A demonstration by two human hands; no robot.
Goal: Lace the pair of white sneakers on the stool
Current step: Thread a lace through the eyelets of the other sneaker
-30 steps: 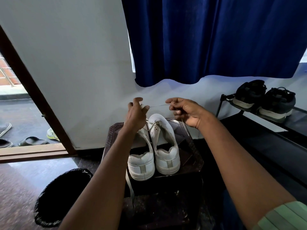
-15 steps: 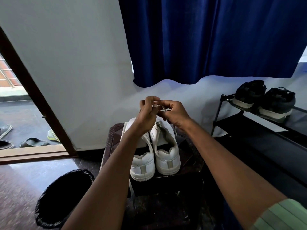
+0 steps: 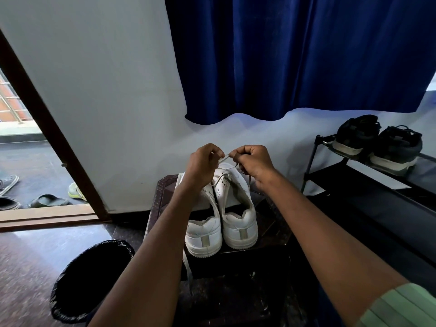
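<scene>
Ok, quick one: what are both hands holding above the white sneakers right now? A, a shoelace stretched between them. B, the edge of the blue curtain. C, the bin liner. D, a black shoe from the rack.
A: the left hand and right hand each pinch the shoelace, a short span running between them above the right sneaker.

The left forearm (image 3: 165,232) hides the left sneaker's (image 3: 204,239) toe and the stool's (image 3: 160,197) left edge. Both grips cover the lace (image 3: 224,159) ends. The picture's right edge cuts off the shoe rack (image 3: 354,175).
</scene>
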